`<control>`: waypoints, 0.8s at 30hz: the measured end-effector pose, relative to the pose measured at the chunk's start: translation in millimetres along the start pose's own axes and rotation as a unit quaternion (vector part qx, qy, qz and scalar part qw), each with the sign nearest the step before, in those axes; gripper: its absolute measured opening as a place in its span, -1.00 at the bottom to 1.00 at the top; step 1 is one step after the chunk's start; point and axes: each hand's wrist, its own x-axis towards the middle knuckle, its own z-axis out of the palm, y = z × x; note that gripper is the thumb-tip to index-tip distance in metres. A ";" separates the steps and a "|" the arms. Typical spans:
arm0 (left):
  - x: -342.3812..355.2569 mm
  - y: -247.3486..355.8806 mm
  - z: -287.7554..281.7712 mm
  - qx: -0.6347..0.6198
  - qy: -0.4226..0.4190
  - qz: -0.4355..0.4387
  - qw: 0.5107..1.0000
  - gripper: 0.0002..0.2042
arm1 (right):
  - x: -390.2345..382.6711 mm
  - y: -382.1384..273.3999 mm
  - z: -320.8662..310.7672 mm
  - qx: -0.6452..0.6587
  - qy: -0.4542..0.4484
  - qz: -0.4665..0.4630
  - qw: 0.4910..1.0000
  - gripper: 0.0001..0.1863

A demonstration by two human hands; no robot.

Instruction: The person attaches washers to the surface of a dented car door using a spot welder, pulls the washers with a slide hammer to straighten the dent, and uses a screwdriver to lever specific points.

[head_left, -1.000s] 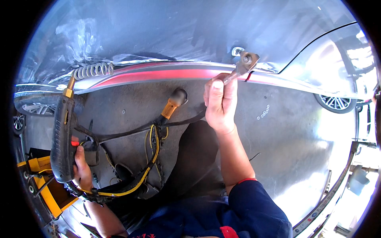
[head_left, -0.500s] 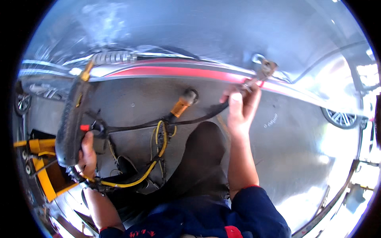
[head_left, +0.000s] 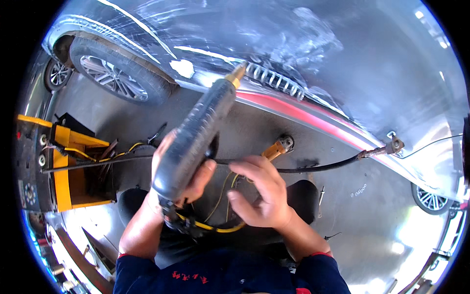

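Note:
My left hand (head_left: 199, 180) is closed around the grip of a black spot welding gun (head_left: 196, 137). Its brass tip (head_left: 237, 76) points up at the car's lower side, by the left end of a row of metal rings (head_left: 274, 81); whether it touches the metal, I cannot tell. My right hand (head_left: 262, 193) is held beside the gun with fingers apart and nothing in it. To the right, a metal clamp (head_left: 394, 144) on a black cable (head_left: 338, 165) is fixed at the car's lower edge.
An orange angle grinder (head_left: 277, 148) lies on the grey floor below the sill (head_left: 289, 109). A yellow-and-black wheeled machine (head_left: 62, 166) stands at left, near the car's wheel (head_left: 112, 76). A yellow hose (head_left: 220, 229) hangs from the gun across my lap.
My right hand has let go of the clamp, which stays on the car, and has come in beside the gun. My left hand has brought the gun rightward in the view, which has turned left.

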 end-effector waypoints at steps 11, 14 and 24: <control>14.9 -35.8 -34.2 -0.113 -0.197 0.019 0.974 -0.38 | 26.7 -30.5 76.5 0.054 -0.027 0.209 0.976 -0.03; 11.5 -52.2 -44.3 -0.093 -0.240 0.068 0.964 -0.41 | 25.5 -36.3 98.6 0.013 0.004 0.235 0.972 -0.04; 12.6 -129.0 -19.2 -0.439 -0.476 -0.217 0.730 -0.67 | -4.3 -58.9 125.9 -0.044 0.157 0.361 0.918 -0.39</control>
